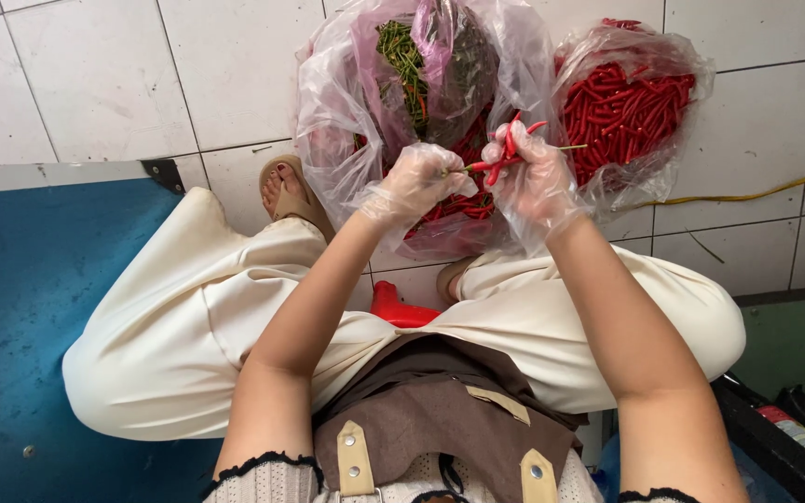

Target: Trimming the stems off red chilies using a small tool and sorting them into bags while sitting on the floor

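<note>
Below, gloved fingers (pixel 491 154) pinching red chillies (pixel 507 147) above clear plastic bags (pixel 328 121).

My left hand (pixel 418 183), in a thin clear plastic glove, pinched the green stem end of a slim red chilli pepper (pixel 483 167), while my right hand (pixel 535 183), gloved the same way, gripped a small bunch of red chillies (pixel 511 142) fanning up from the fingers. Just beyond both hands sat a crumpled clear plastic bag (pixel 328 121) holding green stems and red chillies, and beside it a second clear bag (pixel 631 112) packed with red chillies, both on the white tiled floor (pixel 95 74). I sat low on a red stool (pixel 401 309), cream trousers (pixel 188 317) spread wide.
</note>
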